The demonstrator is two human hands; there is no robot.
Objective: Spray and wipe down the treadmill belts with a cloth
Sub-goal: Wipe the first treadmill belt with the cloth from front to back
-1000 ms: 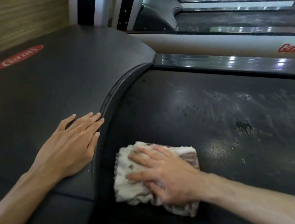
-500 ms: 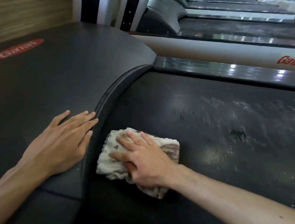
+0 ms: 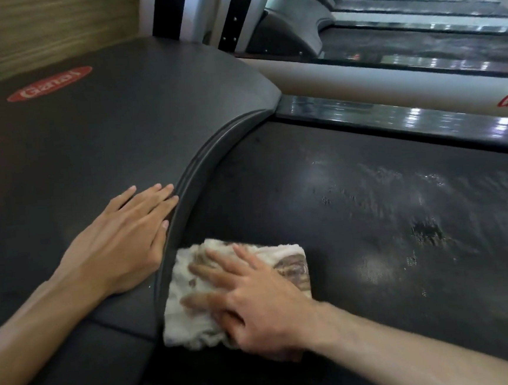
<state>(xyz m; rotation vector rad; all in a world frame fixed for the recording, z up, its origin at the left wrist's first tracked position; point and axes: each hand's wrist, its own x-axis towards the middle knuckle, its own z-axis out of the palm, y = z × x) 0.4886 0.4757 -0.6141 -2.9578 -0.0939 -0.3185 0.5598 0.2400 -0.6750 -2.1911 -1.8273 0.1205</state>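
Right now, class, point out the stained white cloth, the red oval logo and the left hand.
Stained white cloth [image 3: 187, 318], head view: its bare lower-left part.
Red oval logo [image 3: 49, 83], head view: its middle.
Left hand [image 3: 122, 243], head view: its back.

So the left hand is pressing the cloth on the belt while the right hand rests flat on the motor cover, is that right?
Not quite: the hands are swapped. In the head view the right hand presses the cloth on the belt, while the left hand rests flat on the motor cover.
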